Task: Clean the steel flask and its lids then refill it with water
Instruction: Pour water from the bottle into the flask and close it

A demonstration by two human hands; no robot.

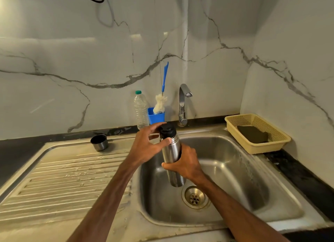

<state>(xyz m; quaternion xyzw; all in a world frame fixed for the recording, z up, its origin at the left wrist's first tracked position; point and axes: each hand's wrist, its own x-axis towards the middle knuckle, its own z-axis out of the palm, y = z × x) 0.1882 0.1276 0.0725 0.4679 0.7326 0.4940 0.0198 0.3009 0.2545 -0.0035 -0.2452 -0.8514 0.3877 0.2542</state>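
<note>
The steel flask is held upright, tilted slightly, in the air above the sink basin, with its base over the drain strainer and clear of the basin floor. The right hand grips the flask body at mid-height, fingers wrapped fully round the steel wall. The left hand is at the top of the flask: its fingers curve round the far side of the black stopper, and the thumb presses on the neck just below it. The stopper is seated in the flask mouth. The steel cup lid stands apart, mouth up, at the back edge of the ribbed drainboard, next to the dark desk. Behind the basin, against the marble wall, stand a tap, a blue holder containing a bottle brush, and a clear plastic bottle just beside the holder. A yellow basket at the right of the sink holds a dark scouring pad.
</note>
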